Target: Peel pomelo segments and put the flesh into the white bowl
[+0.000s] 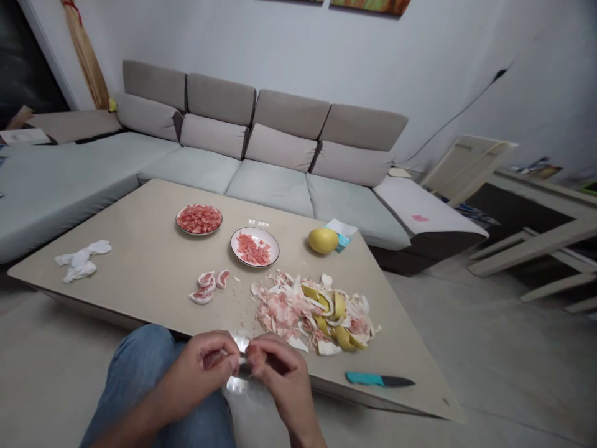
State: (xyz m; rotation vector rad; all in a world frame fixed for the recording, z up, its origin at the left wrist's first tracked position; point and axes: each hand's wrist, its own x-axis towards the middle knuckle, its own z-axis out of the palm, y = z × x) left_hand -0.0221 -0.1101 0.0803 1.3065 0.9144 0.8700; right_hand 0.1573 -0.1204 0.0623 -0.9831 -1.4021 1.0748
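My left hand [208, 367] and my right hand [282, 370] meet at the table's near edge, above my knee. Both are closed, fingertips pinching a small pomelo segment [243, 359] that is mostly hidden and blurred. Just beyond my hands, several unpeeled pomelo segments [205, 287] lie on the table. To their right spreads a heap of pink membrane and yellow-green pomelo peel [321, 314]. Behind it is a white plate [269, 257] with some pink pulp pieces. A second plate [198, 233], farther back, is full of such pulp.
A knife [368, 379] with a teal handle lies near the right front edge of the table [144, 249]. A whole yellow pomelo [323, 240] sits by a tissue pack [344, 239]. Crumpled tissues [83, 260] lie at left. A grey sofa [270, 186] stands behind.
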